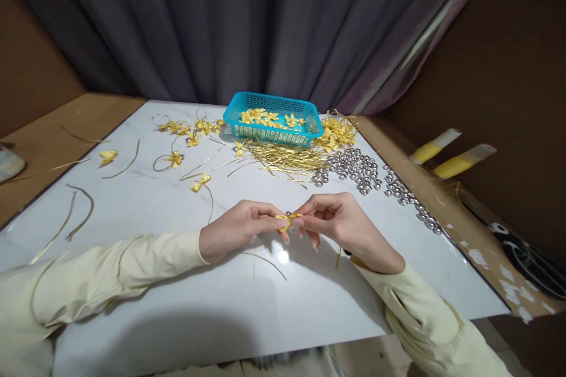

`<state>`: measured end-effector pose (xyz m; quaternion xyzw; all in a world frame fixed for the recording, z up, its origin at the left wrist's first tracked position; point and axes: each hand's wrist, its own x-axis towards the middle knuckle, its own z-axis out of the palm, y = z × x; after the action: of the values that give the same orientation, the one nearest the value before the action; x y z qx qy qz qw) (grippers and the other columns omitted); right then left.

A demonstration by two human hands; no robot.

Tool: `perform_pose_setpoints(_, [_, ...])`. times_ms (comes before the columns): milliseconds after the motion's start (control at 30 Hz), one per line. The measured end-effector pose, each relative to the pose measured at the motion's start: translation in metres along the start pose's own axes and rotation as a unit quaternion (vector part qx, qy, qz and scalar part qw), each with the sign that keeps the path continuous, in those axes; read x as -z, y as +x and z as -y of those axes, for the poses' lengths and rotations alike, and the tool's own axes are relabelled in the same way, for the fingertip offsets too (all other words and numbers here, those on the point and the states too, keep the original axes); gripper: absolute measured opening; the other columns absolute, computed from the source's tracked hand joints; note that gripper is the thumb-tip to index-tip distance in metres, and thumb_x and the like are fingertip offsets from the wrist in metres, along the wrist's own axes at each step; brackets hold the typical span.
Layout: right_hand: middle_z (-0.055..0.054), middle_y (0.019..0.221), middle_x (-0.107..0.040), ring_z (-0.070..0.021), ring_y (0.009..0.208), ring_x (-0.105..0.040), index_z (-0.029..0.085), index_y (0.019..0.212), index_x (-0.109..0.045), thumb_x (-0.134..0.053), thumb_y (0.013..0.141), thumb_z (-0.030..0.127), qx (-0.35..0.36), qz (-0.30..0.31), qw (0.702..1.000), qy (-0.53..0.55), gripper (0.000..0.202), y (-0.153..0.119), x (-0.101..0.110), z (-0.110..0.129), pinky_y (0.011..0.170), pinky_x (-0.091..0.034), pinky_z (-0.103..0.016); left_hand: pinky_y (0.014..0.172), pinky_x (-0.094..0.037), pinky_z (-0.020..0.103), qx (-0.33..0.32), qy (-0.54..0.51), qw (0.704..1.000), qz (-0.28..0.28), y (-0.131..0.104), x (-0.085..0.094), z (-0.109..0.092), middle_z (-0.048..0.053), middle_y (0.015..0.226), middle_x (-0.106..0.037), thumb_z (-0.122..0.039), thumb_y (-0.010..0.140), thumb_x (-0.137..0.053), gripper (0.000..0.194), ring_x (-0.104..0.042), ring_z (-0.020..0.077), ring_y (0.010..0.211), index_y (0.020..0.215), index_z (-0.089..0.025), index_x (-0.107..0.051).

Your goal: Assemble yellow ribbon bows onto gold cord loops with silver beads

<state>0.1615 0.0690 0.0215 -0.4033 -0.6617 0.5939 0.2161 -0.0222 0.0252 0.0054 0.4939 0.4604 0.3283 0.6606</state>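
Between my two hands, just above the white board, is a small yellow ribbon bow (pixel 287 222) with a shiny silver bead at its top. My left hand (pixel 244 225) pinches the bow's left side between thumb and fingers. On the other side, my right hand (pixel 331 221) pinches the right edge, thumb and index finger pressed together. Below the hands a thin gold cord (pixel 269 261) lies on the board. Another yellow bow (pixel 201 182) with a cord rests beyond my left hand.
A turquoise basket (pixel 274 136) of yellow bows stands at the back. In front of it lie many gold cords (pixel 287 158); silver beads (pixel 354 168) spread to the right. Finished-looking bows with loops (pixel 174 159) lie left. Two yellow-filled tubes (pixel 464 162) and scissors (pixel 526 253) are at the right edge.
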Motion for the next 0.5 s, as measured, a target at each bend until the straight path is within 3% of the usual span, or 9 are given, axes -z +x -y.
perform_pose_setpoints(300, [-0.001,0.052,-0.061,-0.0072,0.037,-0.051,0.012,0.063,-0.063,-0.072,0.063,0.040,-0.001,-0.005,1.000,-0.001,0.030,-0.0007,-0.0012,0.0030,0.039,-0.042,-0.020,0.071,-0.042,0.029,0.003,-0.023,1.000,0.009,0.0008,0.0005,0.0009,0.005,0.074,-0.066,-0.027,0.079,-0.057,0.020,-0.057,0.0147,0.069,0.072,-0.012,-0.068])
perform_pose_setpoints(500, [-0.001,0.052,-0.059,-0.0070,0.038,-0.050,0.012,0.062,-0.062,-0.071,0.065,0.041,0.009,-0.016,1.000,-0.011,0.031,-0.0006,-0.0033,-0.0012,0.039,-0.040,-0.020,0.073,-0.036,0.029,0.004,-0.009,1.000,-0.002,0.0015,0.0022,0.0037,0.004,0.077,-0.066,-0.031,0.078,-0.057,0.020,-0.053,0.0155,0.076,0.075,-0.015,-0.069])
